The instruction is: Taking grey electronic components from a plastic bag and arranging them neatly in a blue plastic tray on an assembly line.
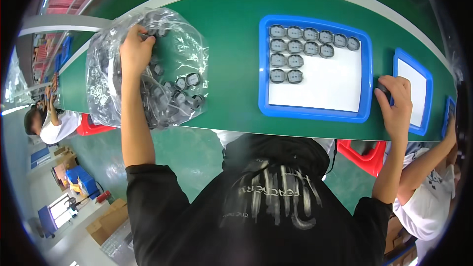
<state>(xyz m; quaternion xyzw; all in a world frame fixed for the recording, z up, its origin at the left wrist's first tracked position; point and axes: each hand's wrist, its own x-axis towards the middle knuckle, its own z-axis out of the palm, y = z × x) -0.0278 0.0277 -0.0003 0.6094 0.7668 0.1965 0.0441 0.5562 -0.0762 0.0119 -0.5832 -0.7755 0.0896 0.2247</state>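
A clear plastic bag (197, 39) lies on the left of the bench, with several small grey-and-black plastic parts (181, 83) inside. My left hand (136, 51) reaches over its far part, thumb and fingers pinched on one dark plastic part (145, 36). Similar rounded parts (294, 46) stand in rows on the white sheet of a blue tray (265, 88), filling its far and left areas. Just right of that tray, my right hand (397, 99) pinches a small dark part (382, 87), mostly covered by the fingers.
The green bench (231, 69) curves across the view. A second blue tray (429, 93) with a white sheet stands right of my right hand. At the far right a co-worker's arm (428, 165) reaches a further blue tray (447, 113). Red stools (364, 157) stand below the bench edge.
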